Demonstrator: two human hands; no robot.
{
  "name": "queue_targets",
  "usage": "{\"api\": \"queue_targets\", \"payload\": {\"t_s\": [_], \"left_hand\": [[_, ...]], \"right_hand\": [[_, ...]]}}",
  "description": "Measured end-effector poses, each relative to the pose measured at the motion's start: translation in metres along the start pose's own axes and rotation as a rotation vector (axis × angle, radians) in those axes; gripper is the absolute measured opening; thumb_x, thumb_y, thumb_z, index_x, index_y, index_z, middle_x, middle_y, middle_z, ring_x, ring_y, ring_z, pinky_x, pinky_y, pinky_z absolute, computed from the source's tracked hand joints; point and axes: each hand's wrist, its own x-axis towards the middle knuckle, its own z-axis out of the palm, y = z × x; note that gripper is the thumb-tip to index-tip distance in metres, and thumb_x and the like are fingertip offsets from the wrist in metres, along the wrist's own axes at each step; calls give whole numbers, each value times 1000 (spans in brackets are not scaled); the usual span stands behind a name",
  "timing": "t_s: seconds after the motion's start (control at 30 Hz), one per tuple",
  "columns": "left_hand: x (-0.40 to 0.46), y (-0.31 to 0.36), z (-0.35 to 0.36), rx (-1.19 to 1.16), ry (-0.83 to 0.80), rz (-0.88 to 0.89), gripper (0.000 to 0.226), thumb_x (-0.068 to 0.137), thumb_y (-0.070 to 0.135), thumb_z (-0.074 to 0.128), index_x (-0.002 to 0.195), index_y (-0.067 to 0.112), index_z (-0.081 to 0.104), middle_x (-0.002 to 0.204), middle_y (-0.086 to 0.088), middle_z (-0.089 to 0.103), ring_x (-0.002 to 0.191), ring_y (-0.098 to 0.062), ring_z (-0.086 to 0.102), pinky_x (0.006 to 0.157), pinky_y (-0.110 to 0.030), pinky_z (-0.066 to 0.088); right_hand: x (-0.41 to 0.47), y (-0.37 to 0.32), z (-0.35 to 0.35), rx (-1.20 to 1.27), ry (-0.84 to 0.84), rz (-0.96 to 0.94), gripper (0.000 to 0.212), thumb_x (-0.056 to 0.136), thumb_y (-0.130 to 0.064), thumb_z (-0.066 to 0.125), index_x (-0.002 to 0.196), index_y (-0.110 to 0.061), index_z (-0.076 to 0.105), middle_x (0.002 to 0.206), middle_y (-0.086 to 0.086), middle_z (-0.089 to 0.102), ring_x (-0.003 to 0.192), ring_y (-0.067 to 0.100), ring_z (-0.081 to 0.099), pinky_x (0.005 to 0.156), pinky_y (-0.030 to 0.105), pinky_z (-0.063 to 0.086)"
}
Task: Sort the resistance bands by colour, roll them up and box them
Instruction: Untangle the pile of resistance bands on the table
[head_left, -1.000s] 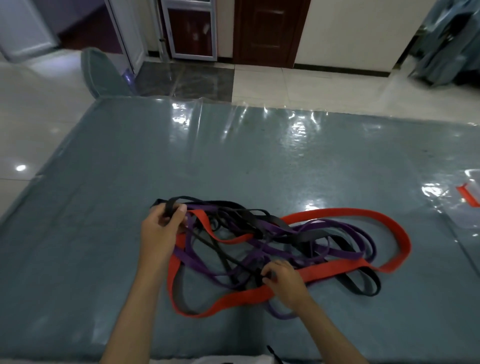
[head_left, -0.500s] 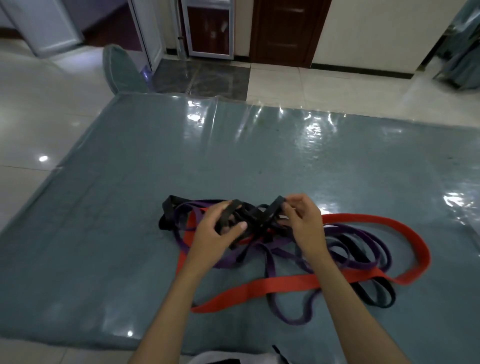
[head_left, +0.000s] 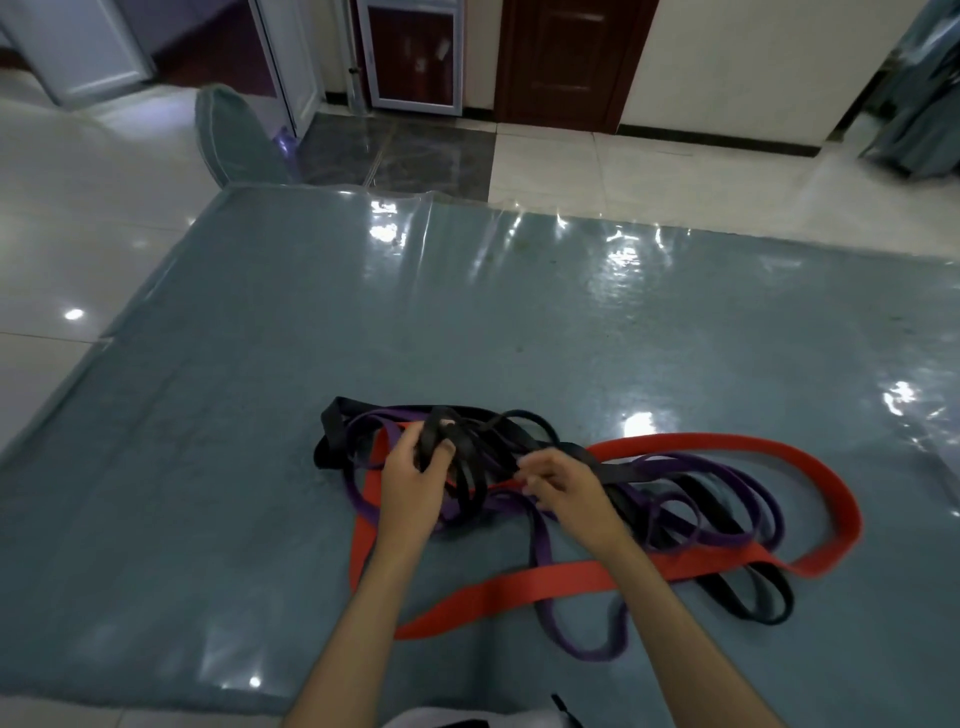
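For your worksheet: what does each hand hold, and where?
Left hand grips bunched black bands at the tangle's left. Right hand's grip cannot be told.

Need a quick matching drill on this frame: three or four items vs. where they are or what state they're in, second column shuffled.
Column one:
1. left hand
2. red band
3. purple band
4. chair back

Column two:
A. beyond the table's far left corner
B. widest loop, reaching furthest right in the pile
C. gripping bunched black band
D. loop lying nearest the table's near edge

Pairs: 1-C, 2-B, 3-D, 4-A
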Motion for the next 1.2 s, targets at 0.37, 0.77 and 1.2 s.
{"api": "queue_targets", "payload": {"t_s": [0.37, 0.77, 1.2], "left_hand": [[-24, -38, 16, 744, -718, 233, 47, 92, 35, 72, 137, 27, 62, 136, 8, 55, 126, -16, 54, 105, -38, 48], [-14, -79, -11, 498, -202, 93, 8, 94, 20, 72, 100, 25, 73, 108, 7, 66, 105, -12, 64, 98, -34, 50], [-7, -150, -71, 598, 121, -483, 64, 71, 32, 82, 129, 15, 57, 119, -15, 67, 113, -39, 65, 98, -50, 53]], "right_hand": [[-20, 2, 30, 644, -209, 532, 50, 97, -57, 61, 124, -17, 70, 122, 14, 74, 115, 34, 70, 95, 56, 56], [-24, -3, 0, 834, 360, 376, 15, 96, 5, 59, 107, -5, 64, 107, 27, 71, 92, 31, 72, 74, 44, 65], [-9, -81, -20, 1171, 177, 175, 26, 103, -12, 50, 124, -19, 62, 78, 4, 64, 62, 10, 64, 47, 20, 51]]}}
